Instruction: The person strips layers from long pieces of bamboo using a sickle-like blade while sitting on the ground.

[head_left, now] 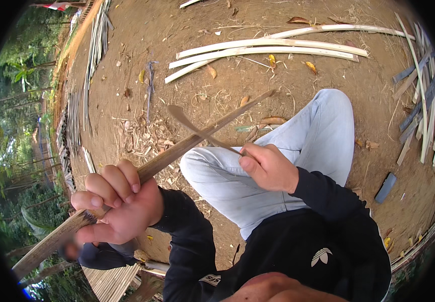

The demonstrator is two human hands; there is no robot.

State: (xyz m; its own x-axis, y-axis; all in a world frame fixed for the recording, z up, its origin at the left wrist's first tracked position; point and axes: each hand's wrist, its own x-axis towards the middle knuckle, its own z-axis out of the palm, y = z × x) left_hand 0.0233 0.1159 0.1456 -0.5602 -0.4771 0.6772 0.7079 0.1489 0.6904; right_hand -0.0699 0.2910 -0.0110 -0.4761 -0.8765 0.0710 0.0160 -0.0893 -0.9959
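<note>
My left hand (119, 204) is wrapped round a long brown stick of bamboo or wood (169, 157). The stick slants from the lower left up to a narrow tip beyond my knees. A dark node shows on it close to my fingers. In my right hand (271, 170) is a knife (180, 116), its handle mostly hidden by my fingers. The blade widens toward its end and crosses the stick between my two hands, appearing to touch it. My bent legs in pale jeans (227, 181) are just below the crossing.
Pale split strips (278, 49) lie on the dirt ahead, with a pile of slats (421, 108) at right. Shavings (147, 141) litter the ground left of my knee. A blue-grey block (386, 187) lies at right. Another person (106, 255) is at lower left, near bundled slats (107, 283).
</note>
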